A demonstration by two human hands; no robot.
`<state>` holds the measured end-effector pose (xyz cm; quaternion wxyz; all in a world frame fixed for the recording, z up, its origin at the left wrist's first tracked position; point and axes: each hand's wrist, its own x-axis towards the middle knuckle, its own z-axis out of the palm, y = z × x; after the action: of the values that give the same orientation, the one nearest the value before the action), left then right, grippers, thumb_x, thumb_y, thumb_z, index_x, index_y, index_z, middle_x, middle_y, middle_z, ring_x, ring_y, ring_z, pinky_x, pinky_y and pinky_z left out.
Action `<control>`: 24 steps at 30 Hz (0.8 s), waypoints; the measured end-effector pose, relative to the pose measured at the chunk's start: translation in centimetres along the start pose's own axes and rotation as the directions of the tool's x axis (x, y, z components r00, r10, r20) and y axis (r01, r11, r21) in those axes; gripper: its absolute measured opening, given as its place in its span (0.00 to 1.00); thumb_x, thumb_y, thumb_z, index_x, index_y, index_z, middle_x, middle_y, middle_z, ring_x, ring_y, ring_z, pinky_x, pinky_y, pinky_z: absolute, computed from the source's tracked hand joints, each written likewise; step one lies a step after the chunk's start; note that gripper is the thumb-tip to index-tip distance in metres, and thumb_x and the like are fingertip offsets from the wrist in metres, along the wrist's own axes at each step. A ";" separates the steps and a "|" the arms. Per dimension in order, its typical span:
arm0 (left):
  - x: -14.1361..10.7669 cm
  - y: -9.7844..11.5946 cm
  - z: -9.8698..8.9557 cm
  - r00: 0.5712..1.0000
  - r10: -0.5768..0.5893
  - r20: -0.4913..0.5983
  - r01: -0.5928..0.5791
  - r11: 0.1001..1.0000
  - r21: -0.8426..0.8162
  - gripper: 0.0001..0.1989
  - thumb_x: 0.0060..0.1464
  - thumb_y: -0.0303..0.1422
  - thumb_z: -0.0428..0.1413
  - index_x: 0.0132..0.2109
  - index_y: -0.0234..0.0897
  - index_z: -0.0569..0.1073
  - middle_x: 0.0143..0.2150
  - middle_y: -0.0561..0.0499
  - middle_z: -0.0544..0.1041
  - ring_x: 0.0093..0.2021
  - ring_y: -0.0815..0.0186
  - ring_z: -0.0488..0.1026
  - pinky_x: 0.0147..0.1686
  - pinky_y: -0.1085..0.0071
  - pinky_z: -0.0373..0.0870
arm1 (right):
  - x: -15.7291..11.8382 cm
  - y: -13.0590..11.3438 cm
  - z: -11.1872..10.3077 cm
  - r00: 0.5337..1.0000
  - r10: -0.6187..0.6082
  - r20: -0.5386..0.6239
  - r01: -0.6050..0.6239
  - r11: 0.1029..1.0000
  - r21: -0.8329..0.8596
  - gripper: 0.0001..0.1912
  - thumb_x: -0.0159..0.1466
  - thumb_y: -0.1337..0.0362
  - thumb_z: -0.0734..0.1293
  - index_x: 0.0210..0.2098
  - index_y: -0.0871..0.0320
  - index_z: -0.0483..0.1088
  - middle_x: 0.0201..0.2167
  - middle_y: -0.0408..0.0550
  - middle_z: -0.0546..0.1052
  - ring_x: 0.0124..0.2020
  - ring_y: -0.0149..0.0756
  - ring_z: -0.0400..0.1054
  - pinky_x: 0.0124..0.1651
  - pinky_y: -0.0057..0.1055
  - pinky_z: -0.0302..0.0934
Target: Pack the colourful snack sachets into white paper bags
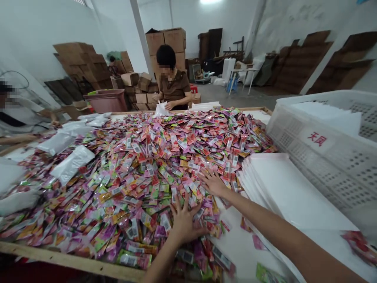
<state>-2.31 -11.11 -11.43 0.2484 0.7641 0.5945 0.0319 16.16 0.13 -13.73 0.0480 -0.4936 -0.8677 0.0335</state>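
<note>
A wide heap of small, colourful sealed packets [141, 157] covers the table in front of me, in pink, green, orange and purple. My left hand [185, 222] lies on the near part of the heap with its fingers spread. Farther forward and to the right, my right hand [213, 181] rests palm down on the packets, fingers apart. Neither hand grips anything that I can see. Beside my right forearm lies a stack of flat white bags [273, 184]. A few loose packets [266, 273] lie on the pale tabletop near my arms.
On the right stands a white perforated plastic crate [330, 153] holding white sheets or bags. Filled white bags [73, 163] lie on the heap's left side. Across the table a person [173, 86] holds a white bag; another person sits far left. A wooden rim [73, 261] edges the table.
</note>
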 end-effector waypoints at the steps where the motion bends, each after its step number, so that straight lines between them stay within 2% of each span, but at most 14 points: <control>1: 0.0 0.2 0.1 1.000 0.000 0.002 0.000 1.000 -0.009 0.43 0.33 0.61 0.54 0.58 0.54 0.59 0.67 0.49 0.39 0.61 0.33 0.22 0.52 0.33 0.27 | -1.2 0.0 0.2 1.000 0.010 0.004 -0.010 1.000 0.003 0.26 0.63 0.62 0.58 0.60 0.54 0.53 0.63 0.54 0.52 0.63 0.50 0.43 0.59 0.54 0.39; 5: -0.3 1.6 0.6 1.000 -0.004 -0.016 0.001 0.989 -0.148 0.38 0.39 0.59 0.52 0.58 0.55 0.60 0.67 0.50 0.42 0.62 0.34 0.27 0.52 0.31 0.31 | -5.2 -0.6 0.5 0.999 0.052 0.017 -0.052 0.998 0.034 0.23 0.63 0.61 0.57 0.58 0.56 0.58 0.61 0.56 0.56 0.62 0.49 0.46 0.60 0.51 0.41; 8: -0.8 1.8 -0.1 0.996 -0.001 -0.086 -0.022 0.962 -0.271 0.27 0.48 0.49 0.52 0.56 0.52 0.64 0.66 0.50 0.46 0.64 0.40 0.33 0.55 0.36 0.36 | -7.0 -0.3 -0.3 0.999 0.029 0.035 -0.034 0.986 0.161 0.21 0.61 0.63 0.59 0.53 0.57 0.65 0.58 0.56 0.62 0.60 0.48 0.52 0.59 0.49 0.45; 11: -0.9 -0.1 -2.9 0.986 0.069 -0.151 -0.111 0.950 -0.291 0.17 0.54 0.37 0.47 0.50 0.46 0.71 0.60 0.47 0.61 0.61 0.51 0.54 0.58 0.50 0.50 | -7.8 1.1 -2.4 0.999 0.035 0.012 -0.037 0.922 0.385 0.17 0.61 0.63 0.58 0.46 0.58 0.70 0.48 0.55 0.72 0.50 0.44 0.64 0.53 0.44 0.56; 13: -0.3 -2.5 -5.6 0.971 0.067 -0.231 -0.124 0.963 -0.240 0.18 0.56 0.30 0.42 0.47 0.41 0.73 0.50 0.45 0.72 0.51 0.59 0.67 0.52 0.62 0.62 | -7.7 2.3 -4.0 0.994 0.106 -0.004 -0.090 0.870 0.484 0.15 0.61 0.63 0.58 0.42 0.59 0.72 0.40 0.53 0.76 0.42 0.41 0.69 0.46 0.39 0.61; 14: 0.2 -3.6 -6.9 0.952 0.014 -0.306 -0.068 0.983 -0.169 0.19 0.56 0.28 0.40 0.48 0.40 0.72 0.47 0.45 0.74 0.48 0.60 0.69 0.49 0.64 0.64 | -7.4 2.8 -4.7 0.988 0.156 -0.008 -0.131 0.850 0.510 0.15 0.60 0.64 0.58 0.41 0.59 0.73 0.37 0.52 0.77 0.39 0.41 0.70 0.44 0.38 0.62; 15: 0.9 -4.7 -8.1 0.930 -0.010 -0.368 -0.015 0.998 -0.064 0.20 0.55 0.26 0.40 0.48 0.39 0.72 0.46 0.44 0.74 0.47 0.59 0.70 0.48 0.63 0.64 | -6.9 3.0 -5.2 0.978 0.209 -0.016 -0.170 0.834 0.525 0.13 0.59 0.65 0.59 0.39 0.60 0.73 0.35 0.51 0.77 0.37 0.40 0.71 0.42 0.37 0.63; 17: 2.3 -6.1 -9.7 0.912 0.045 -0.407 0.028 0.985 0.171 0.21 0.51 0.22 0.43 0.49 0.39 0.71 0.47 0.43 0.74 0.48 0.56 0.69 0.48 0.60 0.63 | -5.6 2.7 -5.9 0.968 0.248 -0.033 -0.190 0.815 0.548 0.12 0.57 0.68 0.59 0.36 0.60 0.73 0.33 0.49 0.77 0.35 0.39 0.71 0.40 0.35 0.63; 18: 3.0 -6.5 -10.1 0.915 0.102 -0.389 0.010 0.961 0.276 0.22 0.49 0.21 0.44 0.48 0.39 0.72 0.48 0.43 0.73 0.49 0.54 0.67 0.49 0.58 0.61 | -4.8 2.1 -6.1 0.975 0.218 -0.030 -0.166 0.819 0.550 0.12 0.57 0.70 0.59 0.36 0.60 0.73 0.34 0.48 0.77 0.35 0.38 0.70 0.40 0.34 0.63; 20: 4.3 -6.6 -10.0 0.921 0.200 -0.334 -0.047 0.909 0.415 0.21 0.49 0.20 0.45 0.47 0.40 0.73 0.51 0.43 0.71 0.53 0.52 0.64 0.52 0.55 0.57 | -3.3 0.1 -5.9 0.998 0.049 0.035 -0.060 0.870 0.490 0.14 0.55 0.73 0.60 0.39 0.60 0.72 0.37 0.49 0.76 0.38 0.38 0.69 0.41 0.33 0.62; 22: 5.1 -6.5 -9.4 0.921 0.238 -0.310 -0.065 0.876 0.478 0.19 0.51 0.21 0.44 0.45 0.39 0.74 0.50 0.41 0.71 0.53 0.51 0.63 0.54 0.52 0.54 | -2.4 -2.1 -5.3 0.980 -0.130 0.152 0.072 0.938 0.340 0.19 0.51 0.77 0.61 0.41 0.61 0.71 0.39 0.53 0.75 0.41 0.41 0.68 0.43 0.34 0.60; 24: 5.4 -6.6 -8.7 0.921 0.239 -0.308 -0.057 0.865 0.498 0.18 0.52 0.22 0.43 0.43 0.37 0.74 0.45 0.40 0.73 0.52 0.52 0.64 0.55 0.51 0.52 | -2.5 -3.5 -4.3 0.957 -0.199 0.213 0.157 0.968 0.196 0.20 0.49 0.80 0.59 0.40 0.62 0.71 0.39 0.55 0.74 0.43 0.43 0.67 0.45 0.35 0.58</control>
<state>-9.66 -2.05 -7.88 -0.0649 0.8266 0.5575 0.0423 14.93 -3.77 -9.22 -0.0068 -0.3997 -0.9020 0.1632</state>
